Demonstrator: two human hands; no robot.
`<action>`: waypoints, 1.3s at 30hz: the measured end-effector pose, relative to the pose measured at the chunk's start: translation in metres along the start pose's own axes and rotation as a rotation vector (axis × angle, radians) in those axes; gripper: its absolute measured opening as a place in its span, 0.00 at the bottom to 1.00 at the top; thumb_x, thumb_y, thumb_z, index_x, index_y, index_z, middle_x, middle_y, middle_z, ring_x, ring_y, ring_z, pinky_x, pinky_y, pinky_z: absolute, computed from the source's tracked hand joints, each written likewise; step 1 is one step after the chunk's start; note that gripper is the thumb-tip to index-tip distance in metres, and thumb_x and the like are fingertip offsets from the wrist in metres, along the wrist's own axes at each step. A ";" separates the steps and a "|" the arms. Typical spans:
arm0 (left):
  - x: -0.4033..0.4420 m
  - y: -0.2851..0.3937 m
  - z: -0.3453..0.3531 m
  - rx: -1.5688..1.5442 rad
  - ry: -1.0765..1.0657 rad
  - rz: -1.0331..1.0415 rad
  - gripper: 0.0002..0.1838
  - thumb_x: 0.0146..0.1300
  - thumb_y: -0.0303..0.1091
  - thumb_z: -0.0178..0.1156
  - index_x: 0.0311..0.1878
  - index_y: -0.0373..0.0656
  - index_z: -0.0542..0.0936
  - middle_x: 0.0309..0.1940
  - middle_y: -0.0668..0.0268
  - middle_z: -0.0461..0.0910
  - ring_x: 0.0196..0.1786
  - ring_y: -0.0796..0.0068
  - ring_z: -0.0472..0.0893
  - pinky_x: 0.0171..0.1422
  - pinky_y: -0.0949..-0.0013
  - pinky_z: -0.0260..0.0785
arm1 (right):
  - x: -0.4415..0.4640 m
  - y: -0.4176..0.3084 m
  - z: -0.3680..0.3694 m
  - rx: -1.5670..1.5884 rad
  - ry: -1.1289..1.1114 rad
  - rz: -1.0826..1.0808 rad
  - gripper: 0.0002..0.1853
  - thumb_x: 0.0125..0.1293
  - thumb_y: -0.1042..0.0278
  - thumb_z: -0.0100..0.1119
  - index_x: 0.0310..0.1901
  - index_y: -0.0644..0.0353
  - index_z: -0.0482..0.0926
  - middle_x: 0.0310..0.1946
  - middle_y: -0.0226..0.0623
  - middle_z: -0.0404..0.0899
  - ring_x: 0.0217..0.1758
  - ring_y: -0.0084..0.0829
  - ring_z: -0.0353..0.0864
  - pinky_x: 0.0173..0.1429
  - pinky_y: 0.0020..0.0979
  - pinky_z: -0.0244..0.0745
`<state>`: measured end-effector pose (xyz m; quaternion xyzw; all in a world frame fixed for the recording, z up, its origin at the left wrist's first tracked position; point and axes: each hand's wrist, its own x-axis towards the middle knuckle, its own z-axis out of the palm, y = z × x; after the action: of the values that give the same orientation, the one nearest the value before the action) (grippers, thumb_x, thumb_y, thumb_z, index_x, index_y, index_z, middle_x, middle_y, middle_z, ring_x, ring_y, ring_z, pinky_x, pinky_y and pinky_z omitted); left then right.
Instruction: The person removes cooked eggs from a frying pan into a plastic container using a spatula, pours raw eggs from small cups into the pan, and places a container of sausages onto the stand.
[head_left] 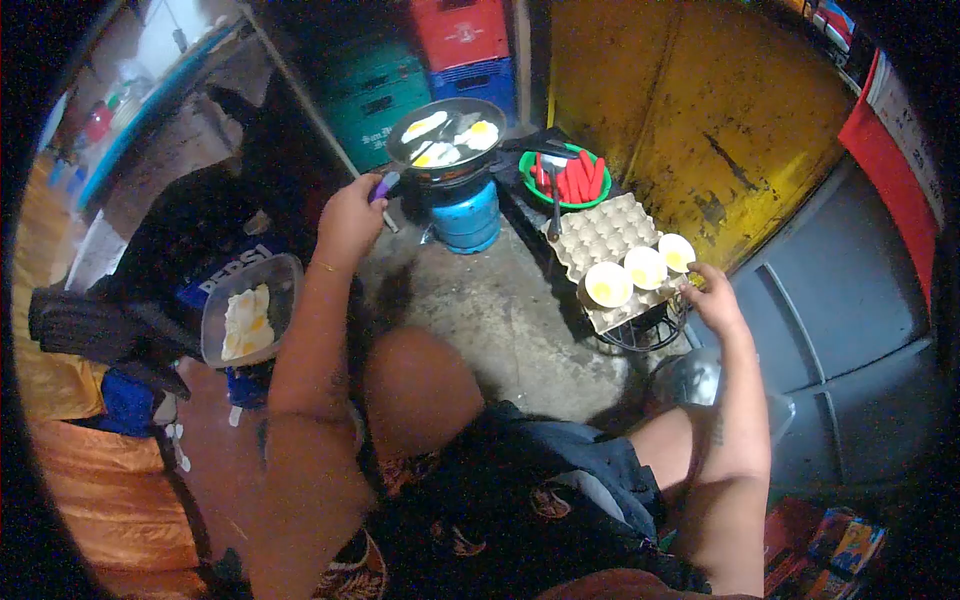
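My left hand [350,217] is closed round the purple handle of a utensil [385,184], at the near left side of a frying pan [497,143]. Several eggs [478,135] lie in the pan, which sits over a blue gas cylinder [466,218]. At the right, my right hand [712,294] has its fingertips at the edge of an egg tray [603,232], beside the rightmost of three white bowls [676,253]. Each bowl holds raw egg. Whether the fingers grip the tray or the bowl is too small to tell.
A green basket [566,203] of red sausages stands behind the tray, with a dark-handled utensil [555,215] beside it. A plastic container [285,290] of fried eggs is at the left. Stacked crates [375,110] and a yellow metal panel [690,110] stand behind.
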<state>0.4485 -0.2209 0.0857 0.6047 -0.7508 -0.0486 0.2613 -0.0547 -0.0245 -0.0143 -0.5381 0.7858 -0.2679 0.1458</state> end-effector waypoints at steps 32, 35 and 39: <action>0.022 -0.002 0.008 0.266 0.086 -0.035 0.14 0.61 0.35 0.59 0.49 0.44 0.79 0.40 0.50 0.82 0.45 0.48 0.81 0.48 0.49 0.73 | -0.013 0.012 -0.011 -0.034 -0.002 0.012 0.25 0.56 0.62 0.69 0.55 0.60 0.76 0.55 0.52 0.75 0.59 0.47 0.74 0.63 0.38 0.70; 0.027 -0.019 0.008 0.274 0.082 -0.095 0.12 0.61 0.34 0.59 0.47 0.42 0.79 0.40 0.49 0.82 0.45 0.47 0.81 0.49 0.49 0.73 | -0.010 0.018 -0.009 -0.051 0.000 0.011 0.26 0.56 0.62 0.69 0.56 0.60 0.76 0.55 0.52 0.75 0.60 0.48 0.74 0.64 0.39 0.69; 0.039 -0.041 0.034 0.151 0.134 -0.164 0.12 0.61 0.33 0.58 0.46 0.39 0.79 0.40 0.46 0.82 0.46 0.45 0.81 0.50 0.47 0.72 | -0.006 0.021 -0.004 -0.011 -0.023 0.050 0.27 0.56 0.61 0.70 0.56 0.60 0.76 0.54 0.51 0.76 0.61 0.47 0.74 0.65 0.39 0.69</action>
<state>0.4641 -0.2764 0.0534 0.6839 -0.6811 0.0278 0.2598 -0.0703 -0.0125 -0.0237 -0.5221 0.7987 -0.2535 0.1586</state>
